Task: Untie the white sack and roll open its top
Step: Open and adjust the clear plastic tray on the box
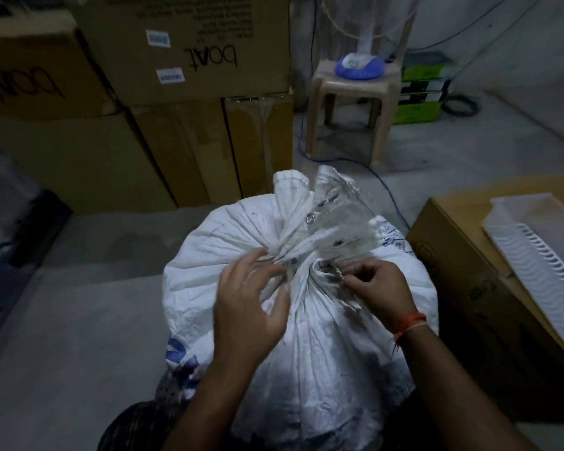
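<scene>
Picking at the tie, I'm on the untying step: the white sack stands on the floor between my knees, its neck bunched tight. My right hand pinches the tie between thumb and fingertips; my left hand lies half open, fingers spread on the gathered folds, gripping nothing. Next I judge the tie must be worked loose before any rolling starts.

Cardboard box beside sack; floor bare.
</scene>
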The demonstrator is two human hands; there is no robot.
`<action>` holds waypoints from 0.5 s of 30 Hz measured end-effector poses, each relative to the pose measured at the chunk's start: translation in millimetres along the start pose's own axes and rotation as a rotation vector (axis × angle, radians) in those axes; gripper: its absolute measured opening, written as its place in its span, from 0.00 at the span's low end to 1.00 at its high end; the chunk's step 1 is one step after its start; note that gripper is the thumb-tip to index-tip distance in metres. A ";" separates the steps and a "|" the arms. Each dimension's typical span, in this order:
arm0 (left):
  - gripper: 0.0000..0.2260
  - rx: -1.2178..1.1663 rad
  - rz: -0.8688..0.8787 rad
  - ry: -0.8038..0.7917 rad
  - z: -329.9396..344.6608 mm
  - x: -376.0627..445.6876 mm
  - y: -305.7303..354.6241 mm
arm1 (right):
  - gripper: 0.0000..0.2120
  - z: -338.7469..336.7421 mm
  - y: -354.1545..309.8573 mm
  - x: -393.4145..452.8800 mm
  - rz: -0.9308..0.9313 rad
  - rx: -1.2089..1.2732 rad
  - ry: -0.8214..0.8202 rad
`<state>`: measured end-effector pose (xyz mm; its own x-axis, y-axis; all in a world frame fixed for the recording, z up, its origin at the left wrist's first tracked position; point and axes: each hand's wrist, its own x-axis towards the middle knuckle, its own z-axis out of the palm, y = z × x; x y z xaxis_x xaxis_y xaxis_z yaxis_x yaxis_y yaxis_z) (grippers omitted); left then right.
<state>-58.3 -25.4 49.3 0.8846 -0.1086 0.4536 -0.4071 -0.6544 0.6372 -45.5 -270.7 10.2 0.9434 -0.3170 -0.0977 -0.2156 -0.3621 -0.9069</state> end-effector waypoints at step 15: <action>0.14 0.028 0.320 -0.628 73.6 19.2 61.0 | 0.12 -94.6 15.4 -114.6 0.093 0.217 0.062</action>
<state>-49.4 -122.5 51.0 0.6896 -0.7050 0.1654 -0.6709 -0.5361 0.5124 -180.7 -322.9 46.2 0.9032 -0.3959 -0.1658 -0.2355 -0.1344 -0.9625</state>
